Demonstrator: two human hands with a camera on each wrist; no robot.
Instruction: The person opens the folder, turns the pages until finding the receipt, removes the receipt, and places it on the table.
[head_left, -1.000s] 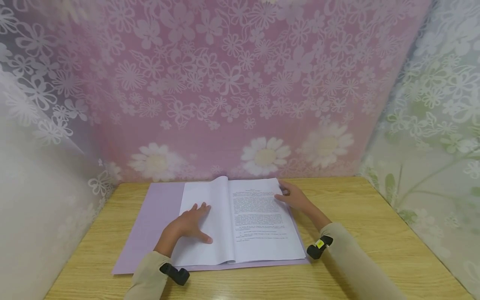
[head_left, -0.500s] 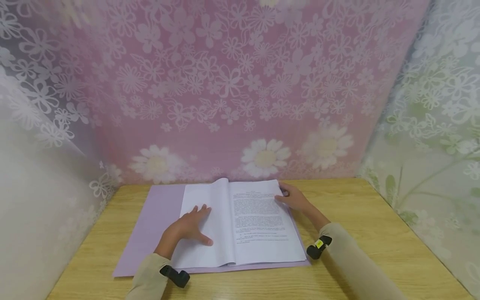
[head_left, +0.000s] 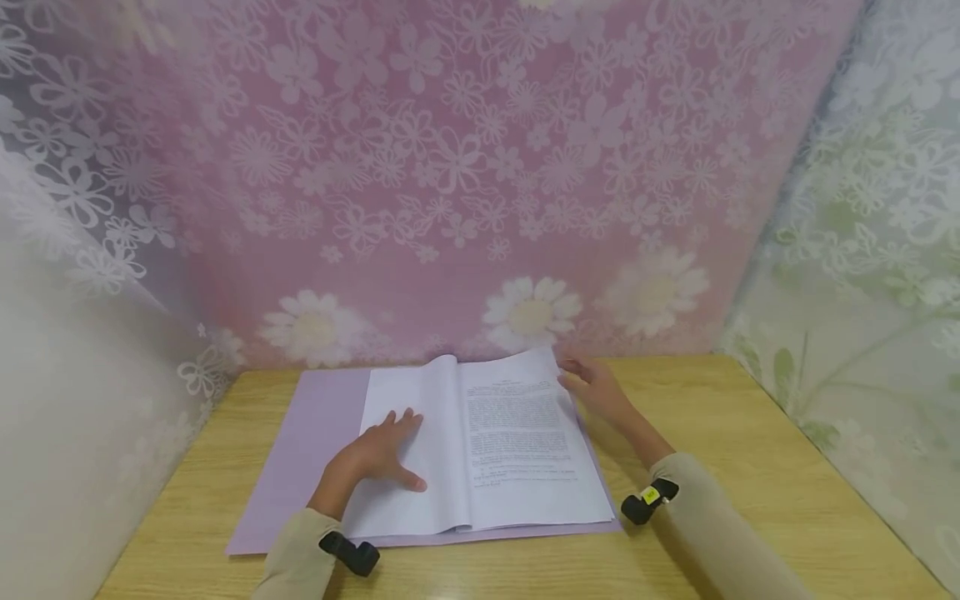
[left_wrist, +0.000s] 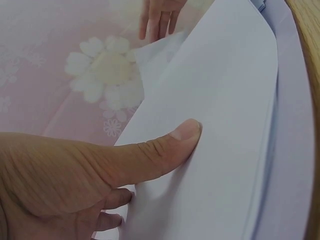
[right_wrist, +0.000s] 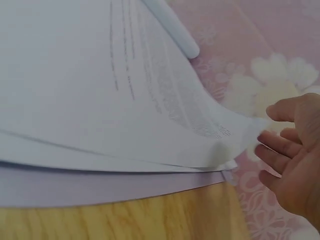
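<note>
An open booklet of white pages (head_left: 517,492) lies in a lilac folder (head_left: 292,450). Its right page carries printed text, while the left side shows blank. My left hand (head_left: 378,450) rests on the left pages with thumb and fingers spread; the left wrist view shows the thumb (left_wrist: 165,150) lying flat on the paper. At the upper right corner of the right page is my right hand (head_left: 596,392). That page corner (right_wrist: 245,132) curls up, reaching toward the gap between my right thumb and fingers (right_wrist: 277,145), which stand apart in the right wrist view.
The folder lies on a wood-grain table (head_left: 750,483). Behind it rises a pink floral backdrop (head_left: 420,275), close to the table's back edge. Pale floral sheets (head_left: 862,350) flank both sides. Each wrist carries a black camera (head_left: 648,502).
The right page's upper corner has lifted from lying nearly flat. My right hand has shifted slightly right, its thumb moving off the page edge. My left hand has stayed put.
</note>
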